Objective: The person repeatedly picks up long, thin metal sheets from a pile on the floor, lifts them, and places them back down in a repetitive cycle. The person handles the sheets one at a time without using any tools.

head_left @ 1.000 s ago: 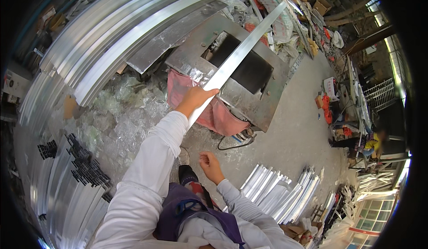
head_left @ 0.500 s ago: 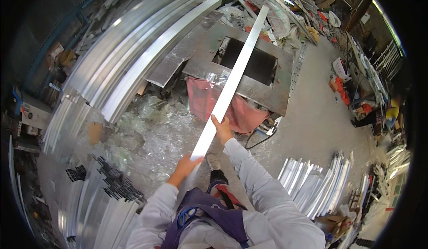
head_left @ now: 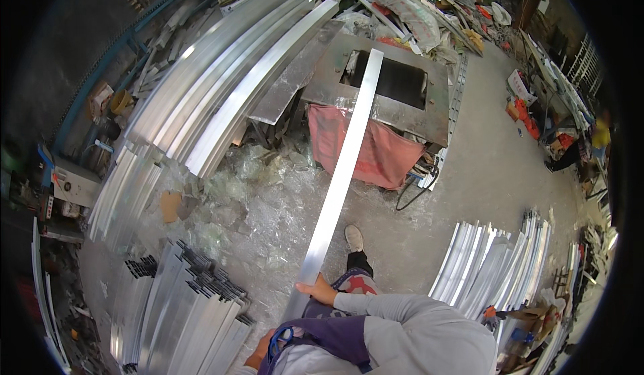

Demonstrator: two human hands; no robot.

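Note:
A long silver metal profile (head_left: 343,167) slants from my waist up and away, its far end over the dark opening of a metal bench (head_left: 322,90). My right hand (head_left: 320,290) is closed around the profile near its lower part, thumb on the upper face. Low beside my purple apron (head_left: 329,331) is my left hand (head_left: 260,352), close to the profile's near end. The apron hides that end and the left fingers, so their grip cannot be made out. A red cloth (head_left: 396,153) hangs from the bench front behind the profile.
Long silver profiles (head_left: 235,100) lie stacked at the far left. Bundles of profiles stand at the near left (head_left: 181,308) and at the right (head_left: 493,261). Crumpled clear plastic film (head_left: 248,194) covers floor left of the bench. Another person (head_left: 583,150) is at the far right.
The profile has come back toward me, its far end now over the bench opening. Both hands have moved down toward my waist, and the left is now partly behind the apron.

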